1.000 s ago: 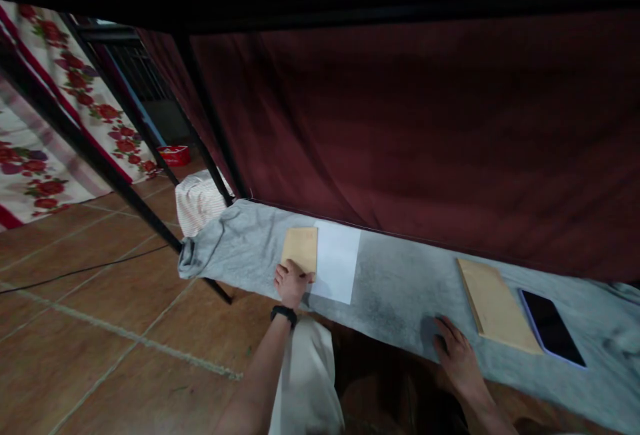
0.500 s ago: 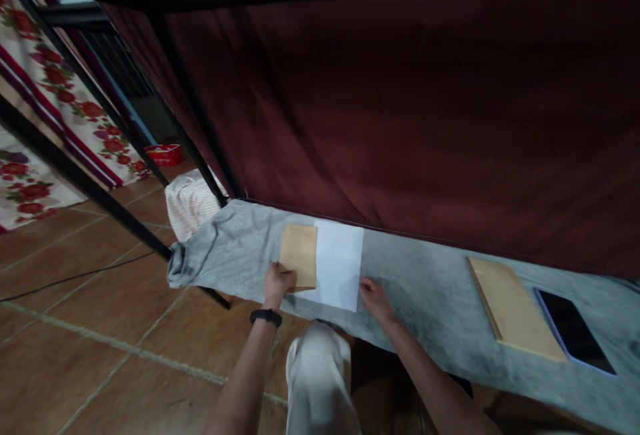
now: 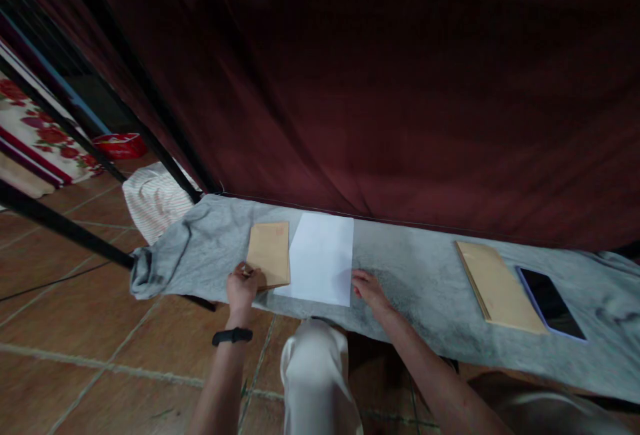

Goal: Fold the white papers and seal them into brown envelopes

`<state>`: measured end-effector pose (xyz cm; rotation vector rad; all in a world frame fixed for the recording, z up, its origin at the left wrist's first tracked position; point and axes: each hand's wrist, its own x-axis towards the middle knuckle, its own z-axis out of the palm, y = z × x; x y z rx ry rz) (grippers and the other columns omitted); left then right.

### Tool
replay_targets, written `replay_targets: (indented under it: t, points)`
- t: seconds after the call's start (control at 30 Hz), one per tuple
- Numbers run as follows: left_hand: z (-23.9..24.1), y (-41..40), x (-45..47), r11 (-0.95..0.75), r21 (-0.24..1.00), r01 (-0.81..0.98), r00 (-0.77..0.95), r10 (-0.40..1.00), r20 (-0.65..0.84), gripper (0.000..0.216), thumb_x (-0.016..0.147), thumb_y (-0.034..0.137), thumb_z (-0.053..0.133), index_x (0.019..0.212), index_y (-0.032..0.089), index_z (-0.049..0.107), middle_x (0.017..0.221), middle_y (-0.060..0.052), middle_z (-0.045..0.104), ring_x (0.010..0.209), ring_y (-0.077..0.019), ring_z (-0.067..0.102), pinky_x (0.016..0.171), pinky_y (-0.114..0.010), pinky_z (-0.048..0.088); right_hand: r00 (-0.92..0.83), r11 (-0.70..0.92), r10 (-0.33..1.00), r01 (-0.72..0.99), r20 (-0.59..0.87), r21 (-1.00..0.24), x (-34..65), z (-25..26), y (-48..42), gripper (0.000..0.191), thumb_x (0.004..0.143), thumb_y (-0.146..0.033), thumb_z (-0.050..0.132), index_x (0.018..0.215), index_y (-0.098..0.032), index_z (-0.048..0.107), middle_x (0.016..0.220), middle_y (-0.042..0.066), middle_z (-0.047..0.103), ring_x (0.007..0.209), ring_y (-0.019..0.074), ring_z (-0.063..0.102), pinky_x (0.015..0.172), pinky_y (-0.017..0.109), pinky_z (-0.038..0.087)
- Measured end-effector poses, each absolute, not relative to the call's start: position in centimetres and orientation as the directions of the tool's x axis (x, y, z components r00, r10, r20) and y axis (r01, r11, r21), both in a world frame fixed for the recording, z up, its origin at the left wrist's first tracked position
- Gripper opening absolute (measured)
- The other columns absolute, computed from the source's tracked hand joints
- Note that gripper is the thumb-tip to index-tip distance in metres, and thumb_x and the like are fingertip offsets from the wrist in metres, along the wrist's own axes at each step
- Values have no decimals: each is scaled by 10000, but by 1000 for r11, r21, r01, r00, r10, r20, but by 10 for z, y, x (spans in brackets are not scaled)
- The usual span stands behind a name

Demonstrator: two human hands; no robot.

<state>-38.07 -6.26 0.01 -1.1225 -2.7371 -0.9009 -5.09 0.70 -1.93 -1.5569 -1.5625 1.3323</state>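
- Curls left hand (image 3: 241,288) onto near-left corner of brown envelope (image 3: 270,253), at near edge of grey cloth (image 3: 415,268); clamped or just resting, cannot tell; could tug it over that edge.
- Lays right hand (image 3: 367,286) open at near-right corner of white sheet (image 3: 320,258); could crease it.
- Shows no readable writing.

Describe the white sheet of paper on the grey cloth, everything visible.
The white sheet is a plain, blank rectangle of thin paper, unfolded and uncreased as far as shows. It lies flat on the grey cloth, slightly skewed, its far edge near the dark red curtain. A brown envelope sits at its left side, overlapping the near left corner. The right hand touches its near right corner with its fingertips.
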Motion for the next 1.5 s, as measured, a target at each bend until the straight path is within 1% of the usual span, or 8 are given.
replay_targets:
  t: [0.13, 0.23, 0.37, 0.53, 0.67, 1.0, 1.27, 1.5]
  points:
    - [2, -71, -340, 607, 405, 684, -729, 589, 350, 509, 898, 315, 628, 1360, 119, 542, 1320, -226, 575, 1208, -373, 573, 942, -535, 501, -141, -235, 947, 305, -288, -923, -50, -20, 4, 282, 783, -234, 497, 956, -232, 720, 730, 21, 686, 649, 186, 631, 614, 298, 530]
    - [4, -74, -299, 325, 383, 865, -471, 790, 393, 434, 936, 286, 549, 1343, 135, 568, 1382, -213, 541, 1276, -331, 548, 1053, -522, 460, -133, -248, 948, 264, -290, -932, -47, -23, 1, 253, 775, -246, 511, 929, -253, 711, 743, 15, 682, 652, 190, 632, 625, 316, 544]
    - [4, -76, -243, -25, 405, 914, -61, 979, 197, 506, 936, 344, 584, 1413, 181, 541, 1497, -182, 488, 1360, -285, 512, 1081, -432, 477, -121, -244, 953, 239, -278, -940, -30, -28, -6, 274, 783, -265, 512, 969, -252, 713, 817, 34, 699, 689, 198, 652, 633, 338, 566]
    - [16, -71, -169, -10, 80, 997, 4, 997, 81, 599, 903, 223, 586, 1488, 143, 480, 1627, -209, 320, 1511, -396, 271, 1193, -644, 251, -126, -56, 987, 296, -97, -953, 21, -32, -15, 289, 791, -301, 533, 995, -256, 733, 1066, 67, 730, 968, 237, 680, 805, 384, 588]
    - [22, -60, -112, -315, -46, 948, 318, 946, 68, 517, 947, 107, 411, 1434, 196, 560, 1573, -107, 457, 1507, -280, 325, 1259, -550, 189, -179, 37, 983, 346, -27, -937, 60, -38, -16, 321, 806, -309, 511, 1019, -240, 741, 1066, 67, 747, 906, 211, 695, 847, 384, 586]
    - [-10, -69, -73, -286, -154, 946, 308, 940, 148, 466, 986, 142, 378, 1399, 9, 549, 1434, -248, 569, 1368, -304, 525, 1198, -499, 349, -259, -136, 947, 218, -192, -966, 84, -39, -16, 305, 775, -422, 633, 971, -225, 757, 978, 66, 768, 811, 191, 692, 749, 339, 588]
    - [-13, -74, -76, -321, -139, 937, 343, 922, 181, 432, 990, 137, 374, 1353, 28, 579, 1441, -235, 562, 1351, -289, 539, 1197, -489, 343, -280, -204, 934, 95, -223, -974, 70, -21, 0, 364, 726, -453, 662, 969, -198, 755, 947, 90, 763, 804, 192, 678, 745, 339, 569]
    - [-23, -75, -67, -308, -153, 939, 333, 925, 181, 441, 965, 106, 391, 1359, -2, 559, 1417, -262, 572, 1347, -307, 544, 1171, -504, 359, -258, -117, 950, 232, -177, -966, 44, -13, 24, 321, 788, -378, 578, 996, -199, 745, 1012, 85, 766, 903, 209, 699, 743, 303, 553]
